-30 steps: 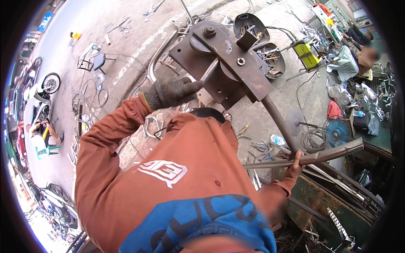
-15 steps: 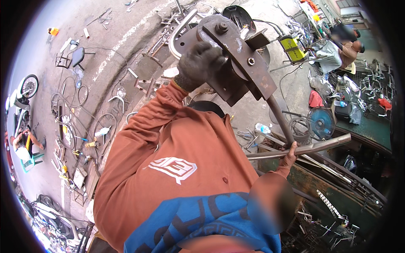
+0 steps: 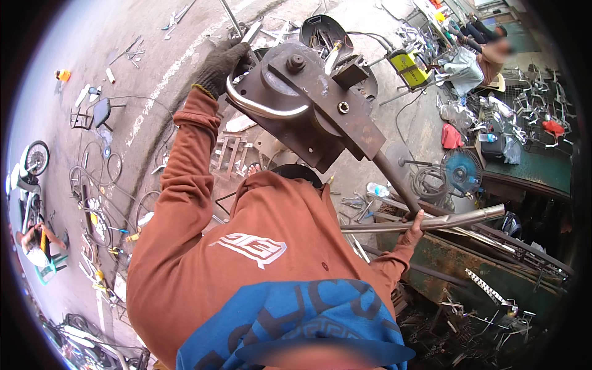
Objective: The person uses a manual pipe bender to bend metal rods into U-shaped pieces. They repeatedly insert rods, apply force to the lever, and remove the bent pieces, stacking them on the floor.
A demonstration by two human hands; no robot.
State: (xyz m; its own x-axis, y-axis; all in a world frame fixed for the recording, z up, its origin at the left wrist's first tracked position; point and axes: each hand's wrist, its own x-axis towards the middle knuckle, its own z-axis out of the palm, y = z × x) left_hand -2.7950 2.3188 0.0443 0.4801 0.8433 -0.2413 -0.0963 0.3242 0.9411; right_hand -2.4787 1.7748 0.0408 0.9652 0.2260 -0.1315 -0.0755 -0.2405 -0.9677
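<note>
In front of me stands a heavy brown steel tube bender with a round die, bolts and a long lever bar. A shiny bent metal tube curves around its near left side. My left hand, in a dark knitted glove, is closed around the tube's upper left part; the fingertips are partly hidden. My bare right hand is closed around a steel pipe, where the pipe crosses the lower end of the lever bar.
Behind the bender lie a dark shell-shaped piece and a yellow-green machine with cables. A blue fan and water bottle are at right, before a rusty green bench. People sit far left and far right; scrap metal litters the ground.
My left hand has moved left from the bender's body onto the bent tube. The tube now lies lower, across the bender's near side. My right hand keeps its hold on the pipe.
</note>
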